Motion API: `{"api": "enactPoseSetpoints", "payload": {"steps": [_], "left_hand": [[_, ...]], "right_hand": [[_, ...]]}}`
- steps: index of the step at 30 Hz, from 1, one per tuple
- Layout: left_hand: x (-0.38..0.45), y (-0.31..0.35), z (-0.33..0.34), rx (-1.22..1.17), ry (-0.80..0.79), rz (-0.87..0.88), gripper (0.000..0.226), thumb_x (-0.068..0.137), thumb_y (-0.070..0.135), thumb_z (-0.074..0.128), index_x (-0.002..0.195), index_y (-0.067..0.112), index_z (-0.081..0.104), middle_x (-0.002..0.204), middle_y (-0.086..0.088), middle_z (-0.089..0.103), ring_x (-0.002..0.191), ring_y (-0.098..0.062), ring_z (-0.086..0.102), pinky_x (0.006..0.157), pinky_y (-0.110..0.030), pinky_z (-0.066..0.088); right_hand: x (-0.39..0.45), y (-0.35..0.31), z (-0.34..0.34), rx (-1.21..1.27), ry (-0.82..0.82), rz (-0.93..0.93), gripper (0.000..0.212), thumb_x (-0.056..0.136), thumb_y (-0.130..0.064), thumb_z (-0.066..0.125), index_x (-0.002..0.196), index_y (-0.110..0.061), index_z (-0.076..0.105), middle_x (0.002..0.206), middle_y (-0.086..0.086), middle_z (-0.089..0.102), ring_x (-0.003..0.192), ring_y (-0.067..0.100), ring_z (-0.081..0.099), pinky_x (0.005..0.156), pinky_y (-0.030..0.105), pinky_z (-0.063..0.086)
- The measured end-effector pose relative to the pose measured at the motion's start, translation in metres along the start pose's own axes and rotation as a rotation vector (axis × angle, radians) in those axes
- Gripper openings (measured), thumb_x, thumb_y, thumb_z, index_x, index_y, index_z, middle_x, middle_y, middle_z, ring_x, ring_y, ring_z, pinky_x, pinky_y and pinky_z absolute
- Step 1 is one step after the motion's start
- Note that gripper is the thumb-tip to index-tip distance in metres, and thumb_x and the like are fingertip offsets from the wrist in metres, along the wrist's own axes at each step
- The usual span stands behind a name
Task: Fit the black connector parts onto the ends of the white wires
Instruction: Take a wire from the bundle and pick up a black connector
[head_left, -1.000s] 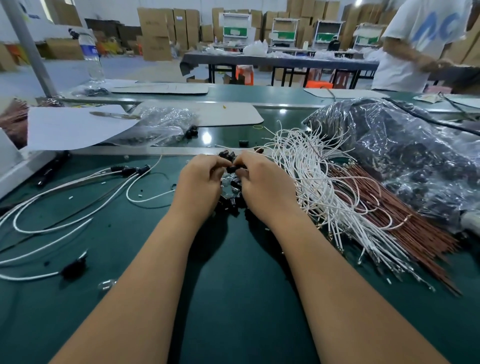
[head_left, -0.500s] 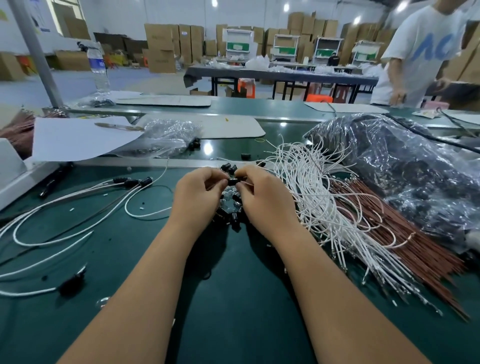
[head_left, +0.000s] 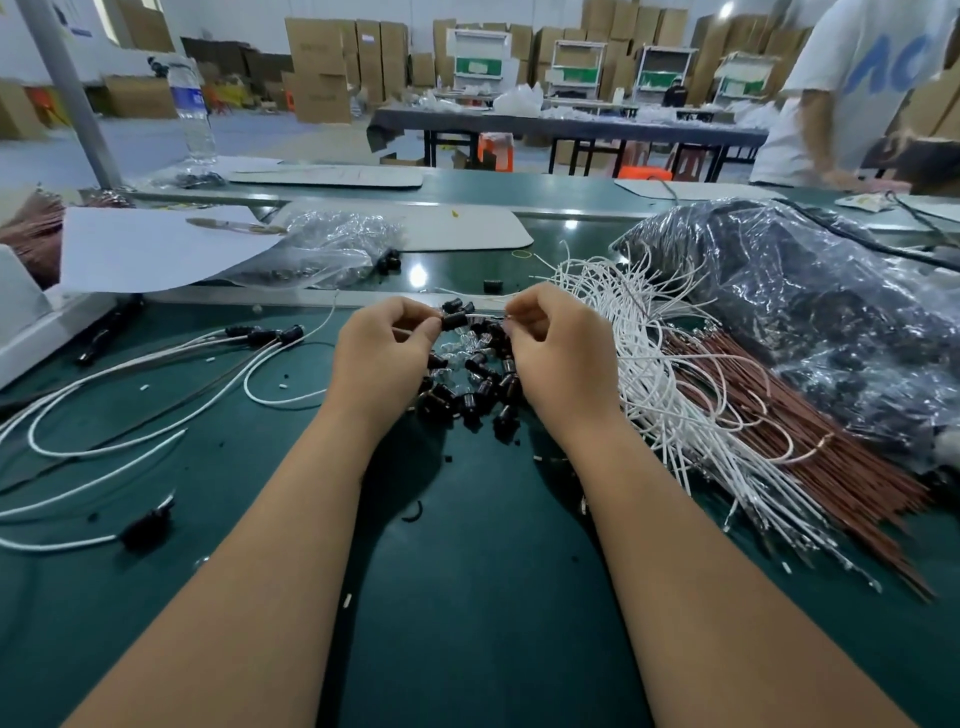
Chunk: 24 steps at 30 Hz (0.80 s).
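Observation:
My left hand (head_left: 382, 353) pinches a black connector part (head_left: 453, 320) above a small heap of loose black connectors (head_left: 467, 384) on the green table. My right hand (head_left: 556, 348) pinches a white wire (head_left: 485, 315) whose end runs into that connector. A big bundle of white wires (head_left: 660, 374) lies just right of my right hand. Several white wires with black connectors fitted (head_left: 270, 334) lie to the left.
A bundle of brown wires (head_left: 810, 426) and a large clear plastic bag of dark parts (head_left: 810, 312) fill the right. A smaller plastic bag (head_left: 322, 249) and white paper (head_left: 150, 244) lie at the back left. A person in a white shirt (head_left: 852, 88) stands far right.
My hands have drawn apart a little, so the white wire now shows stretched between them with the connector at my left fingertips.

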<state>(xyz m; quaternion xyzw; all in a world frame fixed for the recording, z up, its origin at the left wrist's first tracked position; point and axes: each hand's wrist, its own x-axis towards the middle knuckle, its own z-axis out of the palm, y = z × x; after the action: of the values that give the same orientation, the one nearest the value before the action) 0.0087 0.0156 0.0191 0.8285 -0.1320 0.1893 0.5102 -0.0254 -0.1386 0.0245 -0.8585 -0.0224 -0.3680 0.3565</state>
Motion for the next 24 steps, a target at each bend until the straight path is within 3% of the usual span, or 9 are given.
{"api": "enactPoseSetpoints", "payload": {"steps": [4,13,20,24], "left_hand": [[-0.0004,-0.0009,0.0002,-0.016,0.004,0.000,0.005,0.093,0.016,0.061,0.092,0.016,0.066,0.074,0.008,0.062,0.065,-0.004,0.055,0.064,-0.016,0.046],[-0.0017,-0.0034,0.0011,-0.002,0.009,0.045,0.005,0.093,0.017,0.061,0.090,0.017,0.065,0.072,0.010,0.061,0.064,-0.001,0.054,0.063,-0.010,0.043],[-0.0018,-0.0014,0.0015,-0.015,0.031,0.065,0.005,0.093,0.015,0.061,0.091,0.016,0.064,0.071,0.011,0.060,0.063,0.000,0.053,0.062,-0.008,0.042],[-0.0053,0.0012,0.0009,-0.030,0.049,0.097,0.004,0.092,0.013,0.061,0.092,0.015,0.065,0.075,0.007,0.063,0.068,-0.006,0.056,0.068,-0.017,0.048]], "right_hand": [[0.0000,0.0023,0.0003,0.020,0.011,-0.005,0.008,0.086,-0.008,0.068,0.092,-0.013,0.071,0.083,-0.005,0.069,0.077,0.012,0.064,0.072,0.031,0.055],[-0.0005,0.0011,-0.0027,0.036,0.025,-0.060,0.004,0.091,-0.011,0.064,0.092,-0.011,0.068,0.077,-0.008,0.063,0.070,0.009,0.059,0.062,0.015,0.046],[-0.0010,0.0004,-0.0028,0.113,-0.059,-0.020,0.006,0.095,-0.014,0.058,0.089,-0.016,0.060,0.074,-0.005,0.060,0.067,0.014,0.057,0.062,0.033,0.050],[0.0003,-0.0021,-0.0021,0.223,-0.067,0.051,0.008,0.094,-0.010,0.058,0.087,-0.015,0.059,0.075,-0.005,0.061,0.071,0.020,0.063,0.064,0.029,0.051]]}}
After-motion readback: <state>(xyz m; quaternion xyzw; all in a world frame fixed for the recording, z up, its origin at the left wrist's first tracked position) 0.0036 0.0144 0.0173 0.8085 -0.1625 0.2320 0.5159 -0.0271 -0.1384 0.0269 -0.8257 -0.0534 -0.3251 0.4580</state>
